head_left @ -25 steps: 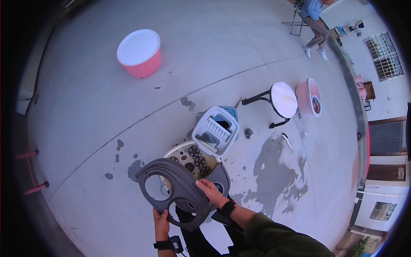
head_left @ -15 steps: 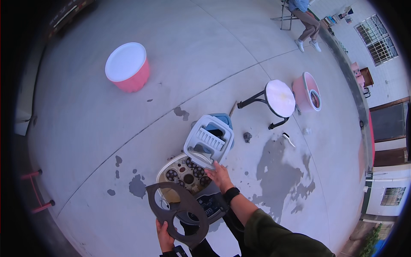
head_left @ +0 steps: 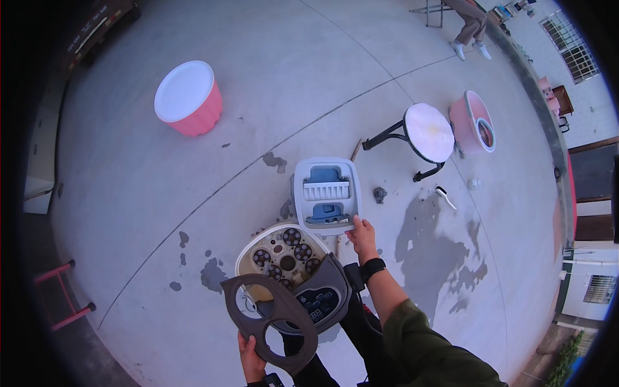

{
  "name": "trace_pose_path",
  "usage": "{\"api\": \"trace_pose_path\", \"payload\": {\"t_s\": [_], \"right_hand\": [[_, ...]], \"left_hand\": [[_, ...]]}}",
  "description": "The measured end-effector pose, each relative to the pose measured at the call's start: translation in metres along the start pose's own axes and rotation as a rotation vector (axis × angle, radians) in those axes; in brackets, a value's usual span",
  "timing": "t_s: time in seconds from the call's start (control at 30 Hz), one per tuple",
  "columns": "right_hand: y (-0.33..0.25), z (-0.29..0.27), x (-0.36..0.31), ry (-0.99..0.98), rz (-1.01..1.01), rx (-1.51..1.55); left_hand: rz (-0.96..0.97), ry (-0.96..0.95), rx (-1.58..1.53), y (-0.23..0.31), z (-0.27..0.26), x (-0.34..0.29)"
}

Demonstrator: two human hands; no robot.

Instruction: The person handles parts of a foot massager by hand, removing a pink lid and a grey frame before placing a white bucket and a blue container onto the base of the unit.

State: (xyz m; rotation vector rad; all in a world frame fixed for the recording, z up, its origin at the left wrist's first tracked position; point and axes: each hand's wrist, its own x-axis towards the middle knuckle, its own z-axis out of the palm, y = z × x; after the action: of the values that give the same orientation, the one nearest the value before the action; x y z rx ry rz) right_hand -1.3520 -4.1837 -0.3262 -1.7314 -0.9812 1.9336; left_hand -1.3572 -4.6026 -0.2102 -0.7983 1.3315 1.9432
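Note:
My left hand (head_left: pixel 250 355) grips the lower left edge of a dark brown cover (head_left: pixel 266 345) with large rounded openings. That cover overlaps the near left side of a foot spa (head_left: pixel 240 258), a cream basin with several dark roller wheels inside and a brown control panel (head_left: pixel 320 303). Just beyond the spa, my right hand (head_left: pixel 362 237) has its fingers closed on the near right corner of a light grey bucket top (head_left: pixel 353 193) with a slatted white strip across it. Blue plastic from a bucket (head_left: pixel 325 174) shows through its openings. Whether the top rests fully on the bucket, I cannot tell.
A round stool (head_left: pixel 429 132) with black legs and a pink mop bucket (head_left: pixel 463 122) stand at the right. Near them lie a brush (head_left: pixel 445 197) and a dark scrap (head_left: pixel 380 195). A pink tub (head_left: pixel 201 116) with a white top stands far left. Someone's legs (head_left: pixel 469 29) show at the back.
The grey bucket top has turned from a tilt to lie squarely over the blue bucket, and my right hand moved right with it. My left hand still holds the brown cover.

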Motion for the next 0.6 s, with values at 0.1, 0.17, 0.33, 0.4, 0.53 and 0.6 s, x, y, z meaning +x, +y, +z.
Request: {"api": "trace_pose_path", "payload": {"t_s": [0.1,0.17,0.33,0.4,0.53,0.6], "right_hand": [[0.000,-0.007,-0.009,-0.064,0.048,0.132],[0.008,-0.013,-0.028,-0.094,0.048,0.127],[0.051,-0.042,-0.120,-0.438,-0.075,-0.349],[0.066,-0.043,-0.175,-0.754,-0.238,-0.639],[0.065,-0.036,-0.233,-0.913,-0.572,-0.873],[0.070,-0.033,-0.241,-1.028,-0.686,-0.849]], "left_hand": [[0.008,-0.011,-0.003,-0.001,0.003,-0.003],[0.008,-0.027,0.005,0.002,0.006,-0.009],[-0.046,-0.109,0.042,0.006,0.027,-0.023],[-0.021,-0.055,0.065,0.004,0.032,-0.027],[-0.012,-0.002,0.095,0.001,0.029,-0.035],[0.012,0.019,0.100,0.002,0.014,-0.038]]}}
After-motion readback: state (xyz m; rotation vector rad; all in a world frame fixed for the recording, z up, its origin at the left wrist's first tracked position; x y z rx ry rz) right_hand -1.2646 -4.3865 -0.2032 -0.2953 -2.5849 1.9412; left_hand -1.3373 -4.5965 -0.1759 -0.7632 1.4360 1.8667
